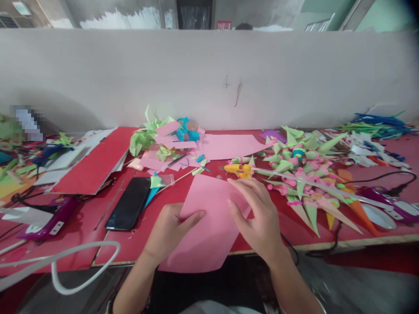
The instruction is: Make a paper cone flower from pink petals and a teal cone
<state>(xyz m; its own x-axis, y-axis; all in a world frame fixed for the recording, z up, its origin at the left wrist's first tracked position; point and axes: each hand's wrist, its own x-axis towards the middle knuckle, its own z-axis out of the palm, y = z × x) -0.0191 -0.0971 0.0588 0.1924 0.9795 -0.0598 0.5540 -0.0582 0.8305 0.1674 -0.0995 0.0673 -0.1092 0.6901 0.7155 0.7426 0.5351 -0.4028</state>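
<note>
A sheet of pink paper (206, 226) slants over the front edge of the red table, its lower part hanging past it. My left hand (175, 226) grips the sheet's left side, thumb on top and the other fingers hidden underneath. At the upper right of the paper, my right hand (257, 209) pinches its edge, thumb lying on the face and fingers bent over the top. Just beyond that hand rests a yellow hot glue gun (240, 170) with a long clear glue stick (304, 179) in it. A black phone (129, 204) lies left of my left hand.
Green and pink paper cones (297, 161) are heaped at the right. Paper scraps (173, 144) lie at the back beside another pink sheet (229, 146). Purple power strips (54, 218) sit at both sides, and a white cable (85, 246) loops at front left. A pale partition (163, 78) stands behind.
</note>
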